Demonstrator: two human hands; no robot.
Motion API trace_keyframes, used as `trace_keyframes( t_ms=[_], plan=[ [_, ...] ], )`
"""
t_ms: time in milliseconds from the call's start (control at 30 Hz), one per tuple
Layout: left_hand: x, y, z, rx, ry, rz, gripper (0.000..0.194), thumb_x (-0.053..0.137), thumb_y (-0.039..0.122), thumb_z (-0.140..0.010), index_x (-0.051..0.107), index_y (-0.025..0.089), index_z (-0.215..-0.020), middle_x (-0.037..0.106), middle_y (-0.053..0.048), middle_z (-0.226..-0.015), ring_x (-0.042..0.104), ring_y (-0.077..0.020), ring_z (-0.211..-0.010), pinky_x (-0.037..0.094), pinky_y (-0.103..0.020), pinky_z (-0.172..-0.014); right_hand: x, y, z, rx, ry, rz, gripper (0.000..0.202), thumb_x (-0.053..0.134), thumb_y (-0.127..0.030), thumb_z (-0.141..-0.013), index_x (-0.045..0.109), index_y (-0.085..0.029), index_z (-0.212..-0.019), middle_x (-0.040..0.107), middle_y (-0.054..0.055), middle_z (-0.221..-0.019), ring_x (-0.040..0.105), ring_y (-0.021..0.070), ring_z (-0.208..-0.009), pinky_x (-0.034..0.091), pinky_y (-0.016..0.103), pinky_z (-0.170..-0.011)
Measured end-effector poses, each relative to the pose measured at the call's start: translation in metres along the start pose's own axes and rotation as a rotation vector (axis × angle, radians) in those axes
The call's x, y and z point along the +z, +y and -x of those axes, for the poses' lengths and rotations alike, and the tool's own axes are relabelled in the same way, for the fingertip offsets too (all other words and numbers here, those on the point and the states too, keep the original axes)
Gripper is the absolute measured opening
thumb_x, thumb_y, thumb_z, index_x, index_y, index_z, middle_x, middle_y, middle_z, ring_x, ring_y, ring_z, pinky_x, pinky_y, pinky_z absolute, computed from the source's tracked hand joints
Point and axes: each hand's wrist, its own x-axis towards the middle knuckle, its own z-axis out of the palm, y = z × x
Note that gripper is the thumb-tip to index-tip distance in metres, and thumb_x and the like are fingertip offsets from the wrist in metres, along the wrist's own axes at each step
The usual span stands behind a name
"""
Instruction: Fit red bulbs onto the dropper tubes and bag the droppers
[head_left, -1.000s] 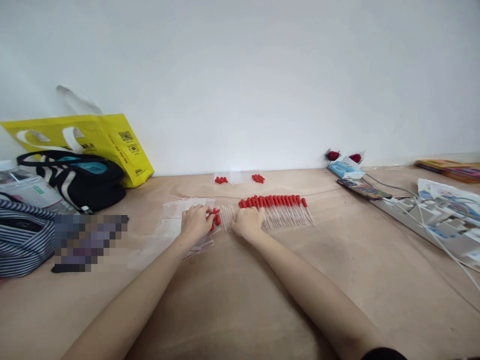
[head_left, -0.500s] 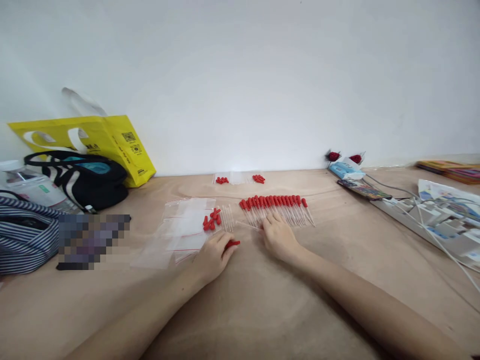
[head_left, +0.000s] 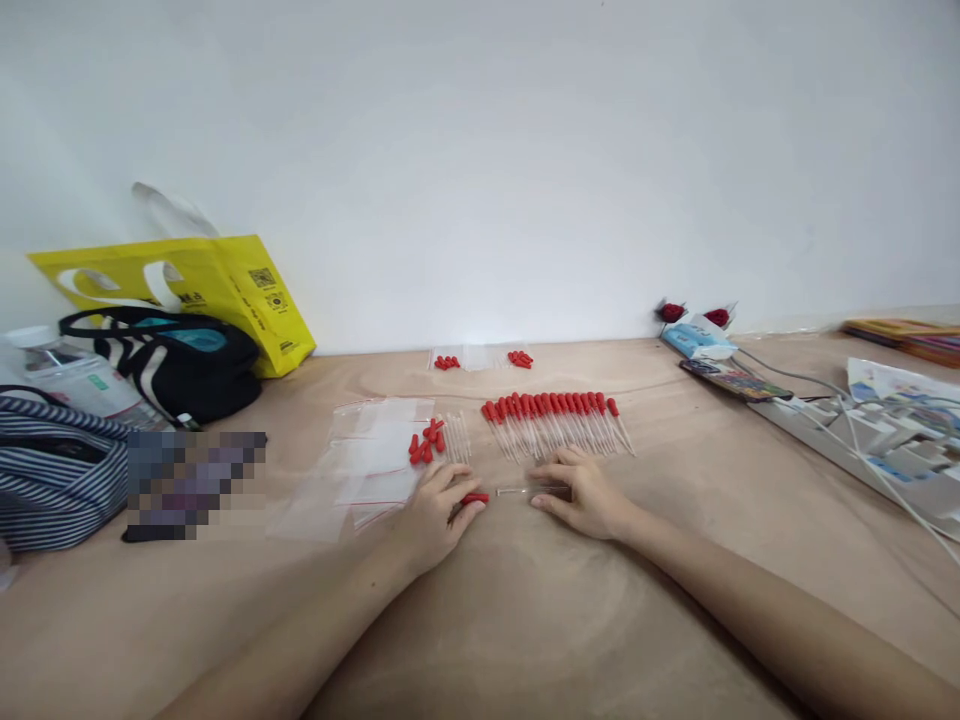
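My left hand (head_left: 441,512) pinches a red bulb (head_left: 474,498) just above the table (head_left: 480,620); my right hand (head_left: 581,492) grips a clear glass tube (head_left: 514,491), its end near the bulb. Beyond them lie loose tubes (head_left: 455,438) and a row of red-capped droppers (head_left: 555,415).

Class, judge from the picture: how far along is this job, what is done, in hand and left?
Done: the row of red-capped tubes. In hand: the left hand holds a red cap, the right hand a clear tube, not yet joined. Left: the loose red caps and bare tubes beside them. Overall, it looks well under way.
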Motion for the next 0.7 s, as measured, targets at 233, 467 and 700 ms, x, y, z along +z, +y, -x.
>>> trace_keyframes(
  t_ms=[233, 467, 700],
  plan=[
    [0.005, 0.000, 0.001, 0.033, 0.024, -0.127, 0.017, 0.049, 0.022, -0.083, 0.066, 0.019, -0.084, 0.061, -0.009, -0.103, 0.051, -0.0255, -0.099, 0.039, -0.042, -0.081, 0.020, -0.006, 0.002, 0.010, 0.115, -0.036, 0.016, 0.051, -0.026, -0.082, 0.066, -0.021, -0.080, 0.058, 0.006, -0.089, 0.050, 0.0180, -0.085, 0.038, 0.032, -0.072],
    [0.001, 0.017, -0.006, 0.033, 0.034, -0.090, 0.017, 0.042, 0.018, -0.087, 0.058, 0.019, -0.084, 0.066, -0.001, -0.083, 0.057, -0.0191, -0.086, 0.030, -0.041, -0.086, 0.014, -0.023, 0.006, 0.060, 0.180, 0.083, 0.014, 0.045, -0.022, -0.084, 0.057, -0.018, -0.078, 0.061, 0.002, -0.077, 0.050, 0.0153, -0.075, 0.029, 0.032, -0.073],
    [0.004, 0.020, -0.005, -0.008, 0.070, -0.093, 0.017, 0.039, 0.018, -0.088, 0.055, 0.019, -0.083, 0.065, 0.000, -0.077, 0.058, -0.0167, -0.079, 0.028, -0.041, -0.087, 0.020, -0.030, 0.008, 0.023, 0.172, 0.028, 0.012, 0.042, -0.018, -0.084, 0.052, -0.017, -0.077, 0.062, 0.000, -0.073, 0.051, 0.0106, -0.062, 0.025, 0.030, -0.071]
  ],
)
